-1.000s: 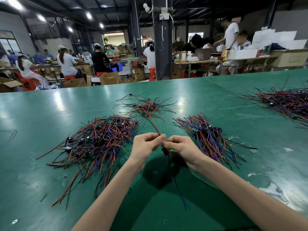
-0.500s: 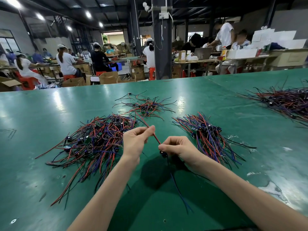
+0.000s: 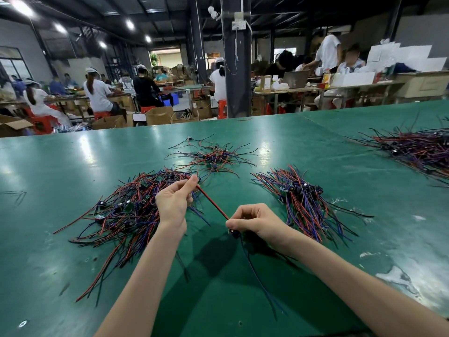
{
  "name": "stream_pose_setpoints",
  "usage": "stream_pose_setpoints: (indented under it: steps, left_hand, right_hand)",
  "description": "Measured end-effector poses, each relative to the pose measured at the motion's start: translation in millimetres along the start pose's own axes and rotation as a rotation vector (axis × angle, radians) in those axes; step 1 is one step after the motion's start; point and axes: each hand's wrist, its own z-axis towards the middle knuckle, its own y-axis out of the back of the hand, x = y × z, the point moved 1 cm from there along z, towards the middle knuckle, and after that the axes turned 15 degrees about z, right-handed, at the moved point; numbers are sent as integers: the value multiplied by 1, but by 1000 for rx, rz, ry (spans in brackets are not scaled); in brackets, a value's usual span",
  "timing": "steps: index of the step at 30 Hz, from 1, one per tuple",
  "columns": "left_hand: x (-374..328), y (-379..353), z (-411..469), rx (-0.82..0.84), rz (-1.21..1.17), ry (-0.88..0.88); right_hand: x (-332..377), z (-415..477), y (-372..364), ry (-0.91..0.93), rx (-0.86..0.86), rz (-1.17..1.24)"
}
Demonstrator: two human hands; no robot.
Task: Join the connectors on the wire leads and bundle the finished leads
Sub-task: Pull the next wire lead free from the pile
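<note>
Head view: I see a green table (image 3: 73, 276) in a busy workshop, with people at benches behind. A wire pile (image 3: 126, 210) lies at the left. My left hand (image 3: 173, 203) pinches the red lead (image 3: 213, 205), which runs diagonally down-right, held above the table, to my right hand (image 3: 255, 218). That hand pinches it beside the black connector (image 3: 235, 233).

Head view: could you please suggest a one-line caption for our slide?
Left hand and right hand hold a red-and-black wire lead straight over a green workbench beside a tangled pile of leads.
</note>
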Motion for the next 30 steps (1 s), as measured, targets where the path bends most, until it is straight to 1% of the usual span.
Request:
stream_pose_setpoints:
  steps: [6,15,21,24,30]
  left_hand:
    - [1,0,2,36,-60,61]
    - [1,1,3,52,-101,90]
    - [0,0,4,97,-163,99]
    - [0,0,5,109,-192,133]
    - [-1,1,3,190,-227,180]
  right_hand:
    - [1,-1,1,-7,11,-7]
    - [2,-2,0,-14,24,0]
    - [0,0,0,-12,33,-20]
    - [-1,0,0,-14,41,-21]
    - [-1,0,1,-11,40,-34]
